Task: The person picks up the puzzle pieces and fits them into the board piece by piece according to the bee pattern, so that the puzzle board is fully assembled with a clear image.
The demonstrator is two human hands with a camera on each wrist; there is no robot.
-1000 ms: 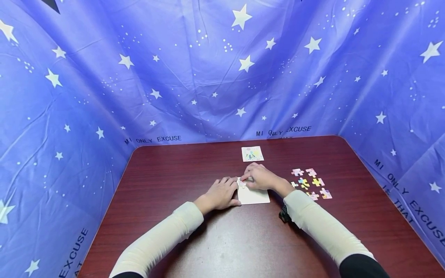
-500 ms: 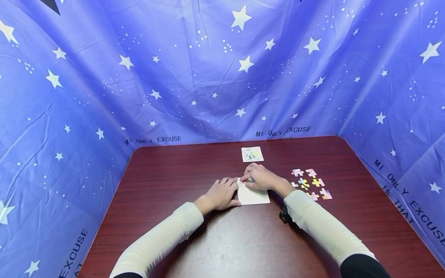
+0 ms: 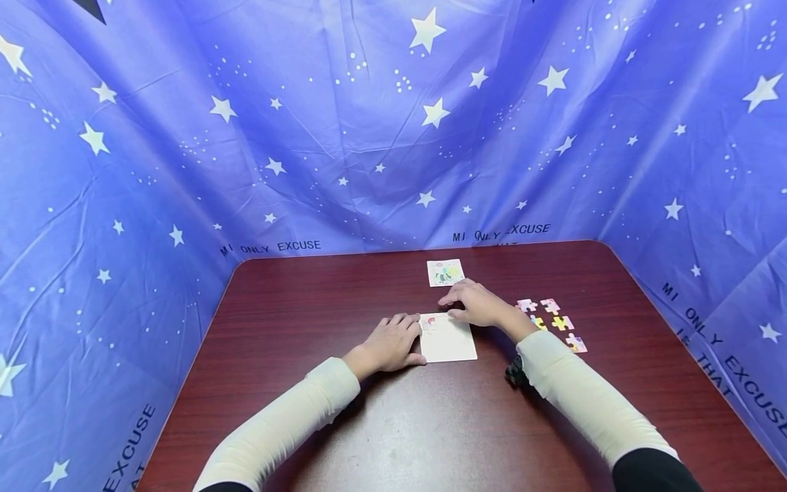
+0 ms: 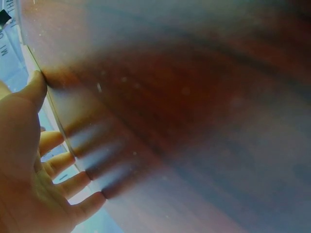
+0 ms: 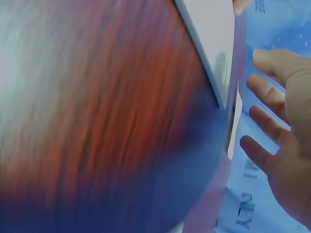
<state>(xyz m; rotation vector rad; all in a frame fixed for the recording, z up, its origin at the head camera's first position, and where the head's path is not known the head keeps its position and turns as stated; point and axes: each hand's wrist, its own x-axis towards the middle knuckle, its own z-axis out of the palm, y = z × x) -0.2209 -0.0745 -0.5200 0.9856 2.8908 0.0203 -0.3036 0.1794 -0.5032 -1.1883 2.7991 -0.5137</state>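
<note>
Head view: see the board (image 3: 451,347) lying flat on the worktop (image 3: 393,430), one piece (image 3: 429,323) at its far left corner. Watch for a shift of the board on lifting the left grip (image 3: 392,342), laid against the left edge with fingers relaxed, clasping nothing. Beware, too, of nudging that piece with the right grip (image 3: 475,305), wide and holding nothing in the right wrist view, close by the far edge. Could also scatter the loose pieces (image 3: 561,322) by dragging the right sleeve (image 3: 572,389) low across them; cannot tell the height there. For direction, take the board as roughly square, so without a clear long axis, facing almost squarely toward the person. As for the corner piece, too small to judge its axis; perhaps with a tab toward the near edge.
</note>
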